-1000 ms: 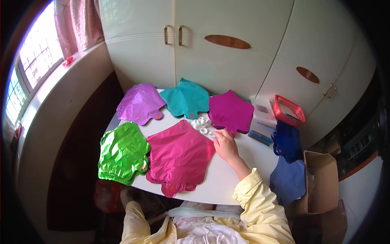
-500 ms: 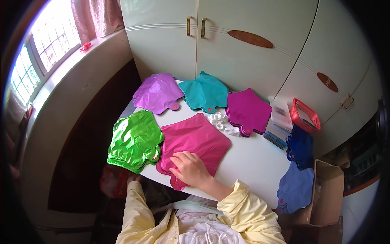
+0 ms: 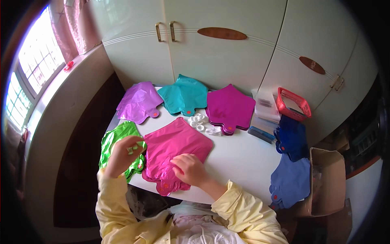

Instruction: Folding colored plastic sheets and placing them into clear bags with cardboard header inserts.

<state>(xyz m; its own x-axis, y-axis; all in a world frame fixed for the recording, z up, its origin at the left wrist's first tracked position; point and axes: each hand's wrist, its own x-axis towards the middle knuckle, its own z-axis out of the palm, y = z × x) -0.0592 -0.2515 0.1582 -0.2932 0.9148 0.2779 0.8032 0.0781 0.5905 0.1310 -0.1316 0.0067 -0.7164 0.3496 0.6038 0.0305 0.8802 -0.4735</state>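
Note:
A stack of flat pink foil balloons [image 3: 178,140], star-shaped with short rounded tabs, lies on the near part of the white table. My right hand [image 3: 191,170] is over its lower part, fingers loosely bent and apart, with no object visible in them. Raised over the stack of shiny green foil balloons [image 3: 118,136] at the left is my left hand [image 3: 123,154]. Its fingers are curled together toward the pink stack. A small pale patch shows at those fingers, too unclear to name. Part of the green stack is hidden behind that hand.
Lilac [image 3: 140,101], teal [image 3: 185,95] and magenta balloon stacks [image 3: 230,106] line the back. White ribbon rolls [image 3: 199,120] lie before them. At right are clear packets [image 3: 266,105], a red basket [image 3: 293,103], navy [image 3: 291,138] and blue-grey balloons [image 3: 290,179], and a cardboard box [image 3: 329,179].
My left hand has come up from below the table's front edge to over the green stack. My right hand stays over the pink stack. The view has shifted a little to the right.

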